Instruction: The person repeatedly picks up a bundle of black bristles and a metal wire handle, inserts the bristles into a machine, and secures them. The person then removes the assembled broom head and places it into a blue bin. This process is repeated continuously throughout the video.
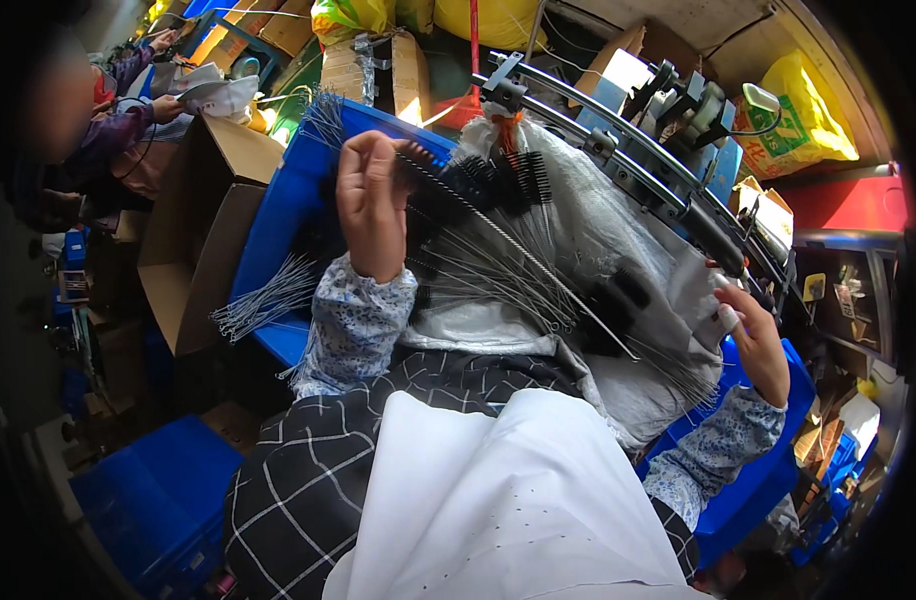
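My left hand (373, 210) is raised over a blue bin, its fingers closed at the dark bristle end of a wire brush. The brush's twisted metal stem (523, 248) slants down to the right across the pile. Below it, many similar brushes (498, 265) with black bristles and thin wire stems lie on a white woven sack (618, 225) over my lap. My right hand (758, 340) is at the sack's right edge, fingers bent and slightly apart, with white coverings on fingertips. Nothing shows between them.
A blue bin (263, 250) with wire-stemmed brushes stands left, beside an open cardboard box (193, 240). A metal machine with rails (628, 160) runs along the far right. Another blue bin (768, 470) sits under my right arm. Another person (108, 130) works at the upper left.
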`<state>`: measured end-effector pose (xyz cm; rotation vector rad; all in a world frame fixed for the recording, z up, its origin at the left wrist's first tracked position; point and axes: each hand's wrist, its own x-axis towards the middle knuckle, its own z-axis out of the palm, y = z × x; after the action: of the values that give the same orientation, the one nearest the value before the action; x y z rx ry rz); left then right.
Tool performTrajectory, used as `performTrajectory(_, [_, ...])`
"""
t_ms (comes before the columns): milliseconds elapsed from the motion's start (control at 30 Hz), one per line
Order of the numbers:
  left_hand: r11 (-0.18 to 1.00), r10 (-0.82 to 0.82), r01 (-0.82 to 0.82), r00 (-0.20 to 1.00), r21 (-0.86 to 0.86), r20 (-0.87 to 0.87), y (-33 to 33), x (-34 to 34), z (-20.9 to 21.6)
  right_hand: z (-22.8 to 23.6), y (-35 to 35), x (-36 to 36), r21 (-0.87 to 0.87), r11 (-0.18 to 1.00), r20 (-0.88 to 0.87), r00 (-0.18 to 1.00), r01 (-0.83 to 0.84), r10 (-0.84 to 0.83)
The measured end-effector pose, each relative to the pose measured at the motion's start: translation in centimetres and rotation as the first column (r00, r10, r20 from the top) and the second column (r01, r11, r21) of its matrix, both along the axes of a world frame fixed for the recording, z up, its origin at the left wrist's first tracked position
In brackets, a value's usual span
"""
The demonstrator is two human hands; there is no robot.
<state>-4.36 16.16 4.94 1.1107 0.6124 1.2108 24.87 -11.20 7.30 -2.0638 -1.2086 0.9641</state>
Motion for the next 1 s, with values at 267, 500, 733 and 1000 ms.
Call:
performTrajectory(267, [0.918, -0.255, 0.346, 0.89, 0.195, -0.379, -8.3, 5.1, -3.4, -3.4, 7.8, -10.9, 0.16, 0.983, -0.359, 0.923, -0.085, 0.138])
performTrajectory(500, [0.888, 0.158, 0.244, 0.634, 0.39, -0.757, -0.3, -1.2, -4.8, -6.8, 7.9, -0.3, 0.507, 0.845, 0.54, 0.701, 0.17, -0.465])
performTrajectory(733, [0.916, 0.038, 0.357, 0.375, 0.182, -0.926, 1.9, -4.9, -7.2, -11.6, 7.9, 9.3, 0.361, 0.844, 0.805, 0.325, 0.397, -0.497])
performTrajectory(1000, [0.952, 0.002, 0.287, 0.346, 0.108, -0.938, 3.4, -6.4, -7.9, -12.1, 8.2, 10.1, 0.319, 0.849, 0.795, 0.369, 0.42, -0.482])
